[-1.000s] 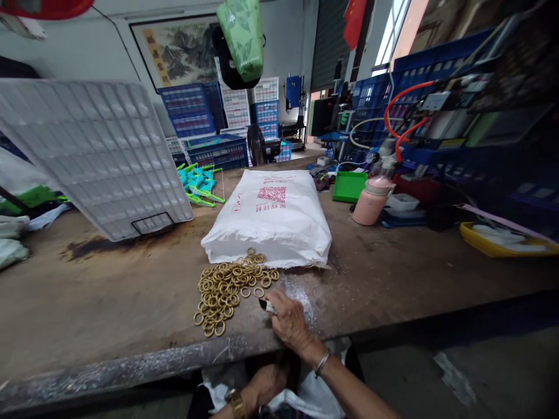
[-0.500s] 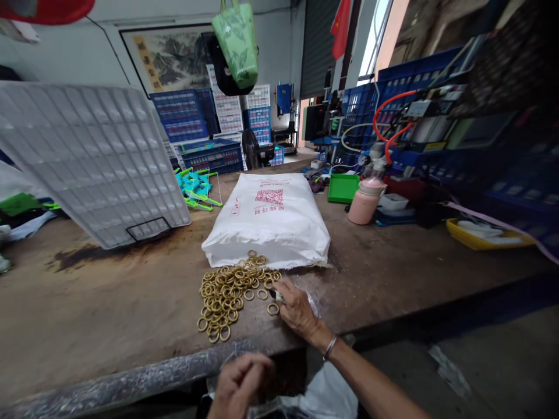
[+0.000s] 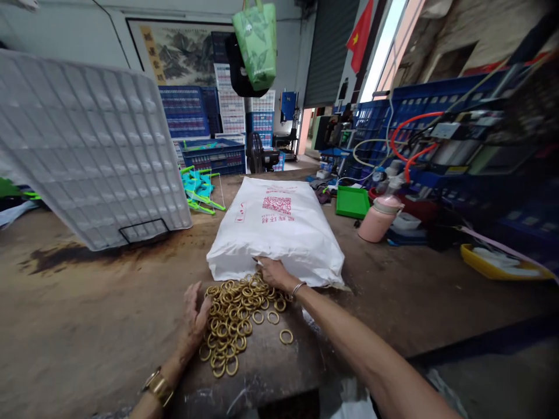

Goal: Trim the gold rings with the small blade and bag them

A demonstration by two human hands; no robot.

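- Fingers of the right hand (image 3: 274,274) bend inward at the sack's near edge, just past the rings; whether they grip anything cannot be told.
- Left hand (image 3: 196,311) rests at the left flank of the rings, thumb apart from the fingers and close against the pile, nothing visible in its grasp.
- Between the two hands, brass-colored rings (image 3: 231,297) lie heaped on the table (image 3: 349,308), spreading toward the wearer; one loose ring (image 3: 286,331) sits apart, nearer than the right fingers.
- A bracelet (image 3: 298,287) circles the right wrist, a gold watch (image 3: 158,385) the left.
- Directly beyond the right fingers, the white sack (image 3: 275,233) lies flat, printed in red.
- Past the left fingers, farther left, a white basket (image 3: 109,157) leans, teal hangers (image 3: 200,189) beside it.
- Well right of and beyond the right fingers stand a pink bottle (image 3: 378,221) and a green tray (image 3: 351,202).
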